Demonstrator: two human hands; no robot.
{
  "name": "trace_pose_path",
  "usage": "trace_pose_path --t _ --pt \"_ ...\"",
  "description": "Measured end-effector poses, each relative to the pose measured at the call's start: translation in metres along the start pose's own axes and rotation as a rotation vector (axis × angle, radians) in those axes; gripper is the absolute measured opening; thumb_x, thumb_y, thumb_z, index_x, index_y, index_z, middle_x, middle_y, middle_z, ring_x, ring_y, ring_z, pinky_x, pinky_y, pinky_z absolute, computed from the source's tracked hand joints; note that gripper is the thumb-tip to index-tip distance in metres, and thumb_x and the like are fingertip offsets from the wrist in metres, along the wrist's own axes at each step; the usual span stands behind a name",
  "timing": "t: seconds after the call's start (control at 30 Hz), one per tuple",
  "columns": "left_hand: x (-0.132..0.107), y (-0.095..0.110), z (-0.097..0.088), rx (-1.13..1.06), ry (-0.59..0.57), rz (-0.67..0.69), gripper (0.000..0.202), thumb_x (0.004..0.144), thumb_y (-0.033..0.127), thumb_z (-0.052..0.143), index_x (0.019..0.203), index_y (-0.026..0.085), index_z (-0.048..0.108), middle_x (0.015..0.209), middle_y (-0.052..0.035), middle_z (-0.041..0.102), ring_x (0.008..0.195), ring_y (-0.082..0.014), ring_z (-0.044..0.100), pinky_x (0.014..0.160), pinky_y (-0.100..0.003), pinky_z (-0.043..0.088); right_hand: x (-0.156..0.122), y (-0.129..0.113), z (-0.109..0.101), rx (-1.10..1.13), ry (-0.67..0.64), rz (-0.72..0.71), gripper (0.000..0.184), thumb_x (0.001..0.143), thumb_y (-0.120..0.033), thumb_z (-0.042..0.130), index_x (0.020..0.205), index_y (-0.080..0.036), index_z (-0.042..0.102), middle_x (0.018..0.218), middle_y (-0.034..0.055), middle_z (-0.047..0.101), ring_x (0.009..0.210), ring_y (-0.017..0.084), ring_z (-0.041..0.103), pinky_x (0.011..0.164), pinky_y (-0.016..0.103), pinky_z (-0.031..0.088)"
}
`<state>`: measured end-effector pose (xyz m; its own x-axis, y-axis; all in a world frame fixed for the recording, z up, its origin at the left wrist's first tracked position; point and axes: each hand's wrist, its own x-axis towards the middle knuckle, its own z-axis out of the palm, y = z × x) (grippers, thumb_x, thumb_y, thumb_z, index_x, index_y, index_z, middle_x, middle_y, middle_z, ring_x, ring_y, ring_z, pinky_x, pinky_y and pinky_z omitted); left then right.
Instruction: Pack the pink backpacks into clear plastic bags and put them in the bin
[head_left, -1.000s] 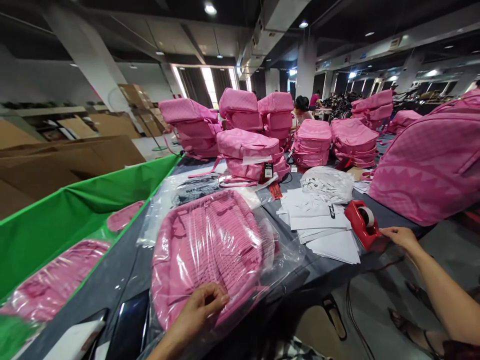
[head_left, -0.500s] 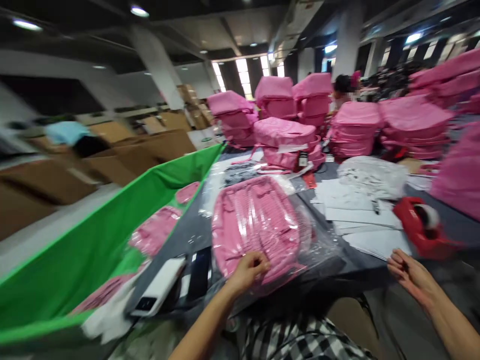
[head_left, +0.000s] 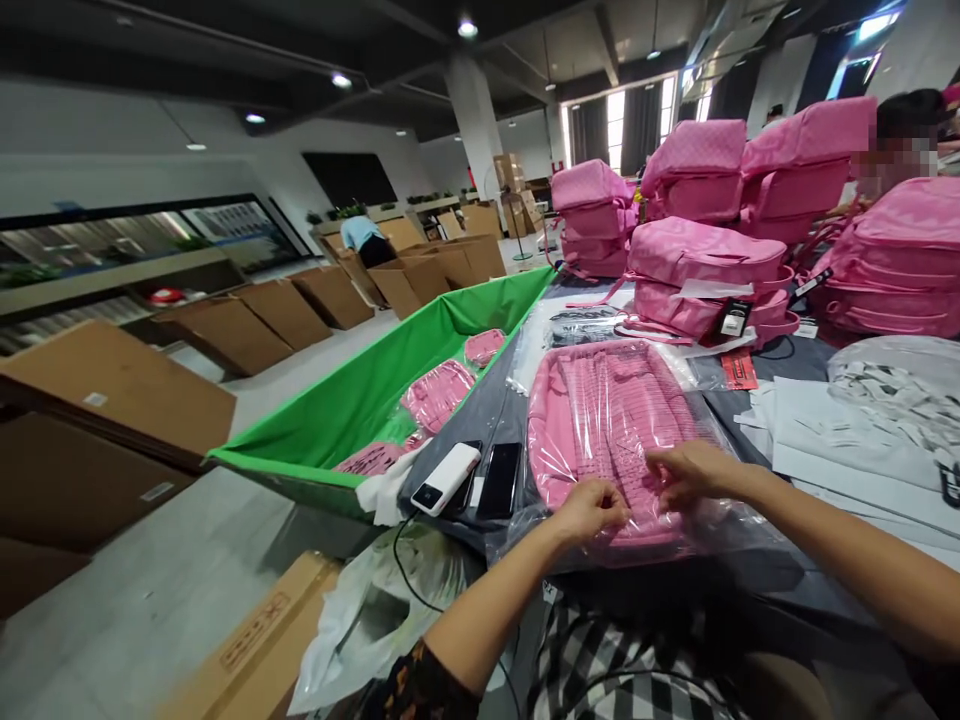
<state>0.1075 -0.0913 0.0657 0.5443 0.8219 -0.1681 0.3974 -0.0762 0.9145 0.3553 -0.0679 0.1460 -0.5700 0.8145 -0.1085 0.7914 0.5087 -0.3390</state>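
A pink backpack (head_left: 607, 420) lies on the table inside a clear plastic bag (head_left: 720, 530). My left hand (head_left: 594, 508) is closed at the near part of the bag, thumb and fingers pinching the film. Just to its right, my right hand (head_left: 694, 474) is over the bag with its fingers curled together. What sits between those right fingertips is too small to make out. Glossy film wraps the backpack and spreads loosely past its right and near edges.
Left of the bag lie a white power bank (head_left: 448, 478) and a black phone (head_left: 499, 480). A green-lined bin (head_left: 360, 385) holds several bagged pink items. Pink backpacks (head_left: 705, 265) stand stacked behind, white papers (head_left: 840, 440) lie right. One co-worker (head_left: 361, 238) bends over cardboard boxes.
The view has swung left. My right hand has moved from beside the red tape dispenser onto the bagged backpack, near my left hand, which stays at the bag.
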Motion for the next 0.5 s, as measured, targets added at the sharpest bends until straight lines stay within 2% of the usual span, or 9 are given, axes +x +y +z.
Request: trace_pose_path --t 0.1,0.17,0.27,0.37,0.43,0.5 --pt "0.0 0.002 -0.002 0.077 -0.016 0.018 0.024 0.079 0.033 0.07 0.065 0.015 0.068 0.056 0.0014 0.061 0.057 -0.013 0.056 0.058 -0.024 0.041 -0.015 0.007 0.004 -0.038 0.184 0.133 0.021 0.082 -0.034 0.071 0.078 -0.025 0.052 0.063 -0.0041 0.057 0.056 0.015 0.049 0.057 0.027 0.024" --pt "0.0 0.006 -0.002 0.137 -0.021 0.037 0.026 0.082 0.034 0.069 0.063 0.015 0.067 0.058 0.0005 0.062 0.062 -0.0146 0.059 0.064 -0.025 0.044 -0.03 0.001 0.013 0.013 0.231 0.121 0.019 0.089 -0.037 0.062 0.079 -0.025 0.051 0.065 -0.0027 0.059 0.057 0.015 0.05 0.057 0.027 0.027" --pt "-0.007 0.018 0.0 0.227 -0.003 0.078 0.026 0.086 0.034 0.07 0.067 0.017 0.066 0.075 -0.0036 0.07 0.085 -0.0201 0.065 0.083 -0.031 0.048 -0.044 -0.017 0.032 0.098 0.147 0.073 0.018 0.082 -0.035 0.069 0.08 -0.025 0.054 0.073 -0.0022 0.064 0.064 0.016 0.056 0.058 0.026 0.031" --pt "-0.027 0.028 -0.002 0.542 0.097 0.248 0.017 0.089 0.035 0.073 0.089 0.018 0.069 0.117 -0.0105 0.071 0.125 -0.0295 0.055 0.111 -0.047 0.037 -0.044 -0.026 0.046 0.091 0.073 0.133 0.023 0.072 -0.029 0.076 0.077 -0.024 0.054 0.072 -0.003 0.065 0.062 0.016 0.056 0.057 0.027 0.028" --pt "-0.046 0.028 -0.01 0.826 0.169 0.356 0.023 0.09 0.035 0.074 0.103 0.018 0.067 0.132 -0.0131 0.064 0.14 -0.0325 0.044 0.119 -0.056 0.026 -0.041 -0.023 0.049 0.095 0.078 0.139 0.025 0.072 -0.032 0.075 0.076 -0.024 0.052 0.069 -0.0034 0.064 0.06 0.015 0.054 0.056 0.027 0.026" --pt "-0.064 0.022 -0.022 0.96 0.226 0.345 0.022 0.09 0.034 0.074 0.104 0.018 0.067 0.132 -0.0124 0.064 0.142 -0.0325 0.042 0.121 -0.059 0.022 -0.037 -0.018 0.048 0.114 0.08 0.114 0.026 0.073 -0.037 0.074 0.075 -0.024 0.051 0.07 -0.0032 0.064 0.06 0.015 0.053 0.056 0.028 0.027"
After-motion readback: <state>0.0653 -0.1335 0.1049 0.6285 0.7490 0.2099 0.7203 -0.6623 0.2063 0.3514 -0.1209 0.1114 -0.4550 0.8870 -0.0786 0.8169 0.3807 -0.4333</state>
